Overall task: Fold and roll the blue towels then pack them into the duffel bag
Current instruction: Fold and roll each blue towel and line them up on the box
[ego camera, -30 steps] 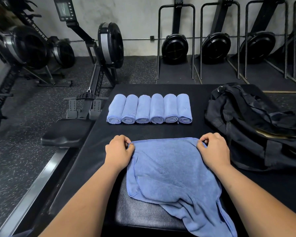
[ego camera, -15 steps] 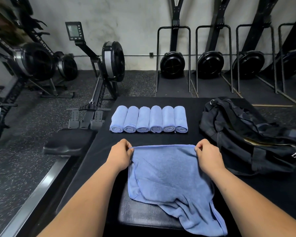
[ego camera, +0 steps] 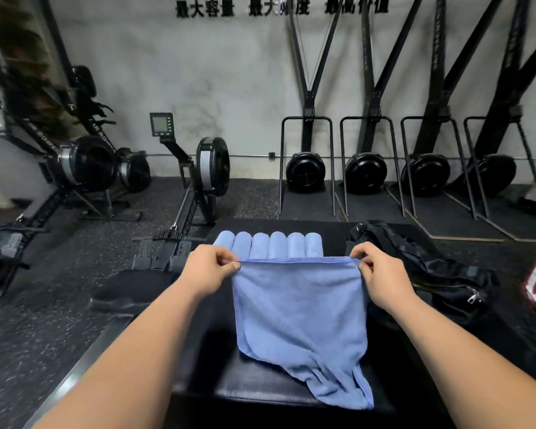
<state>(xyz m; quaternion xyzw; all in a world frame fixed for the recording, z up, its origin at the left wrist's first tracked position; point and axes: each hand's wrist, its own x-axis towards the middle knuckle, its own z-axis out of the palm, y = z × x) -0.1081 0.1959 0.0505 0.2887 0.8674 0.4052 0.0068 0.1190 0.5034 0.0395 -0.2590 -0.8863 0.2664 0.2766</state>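
We see the left hand (ego camera: 211, 269) and right hand (ego camera: 381, 274) each pinching a top corner of the soft blue cloth towel (ego camera: 300, 317), stretched crosswise, hanging to the black padded bench (ego camera: 260, 388). It hides the near ends of six rolled blue towels (ego camera: 268, 244) beside the black fabric duffel bag (ego camera: 430, 267).

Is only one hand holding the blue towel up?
No, the left hand and right hand each pinch a top corner of the blue towel.

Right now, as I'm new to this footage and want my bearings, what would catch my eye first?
A blue towel hangs at centre, its top corners pinched by the left hand and right hand. Behind it, six rolled towels lie in a row on the black surface, with the black duffel bag to their right.
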